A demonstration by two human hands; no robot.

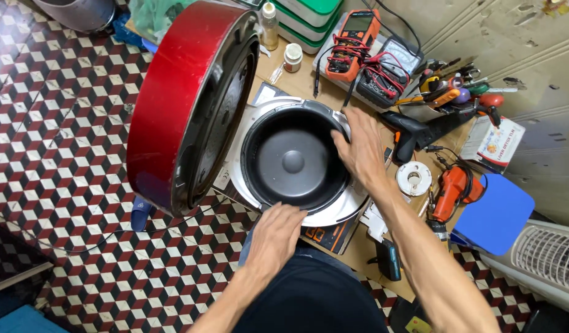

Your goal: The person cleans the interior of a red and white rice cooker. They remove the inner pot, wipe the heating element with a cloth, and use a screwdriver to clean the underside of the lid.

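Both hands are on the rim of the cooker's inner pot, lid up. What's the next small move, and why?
Probably lift the black inner pot straight up: the left hand and right hand sit on opposite sides of its rim, and the red lid stands open, clear of the path.

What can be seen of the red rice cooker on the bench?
The rice cooker stands on the workbench with its glossy red lid swung fully open to the left, showing a dark inner face. A white top ring surrounds the dark inner pot, which looks empty and has a raised round bump at its centre. The right hand grips the pot's far rim; the left hand rests on the near edge. An orange-and-black front panel shows below.
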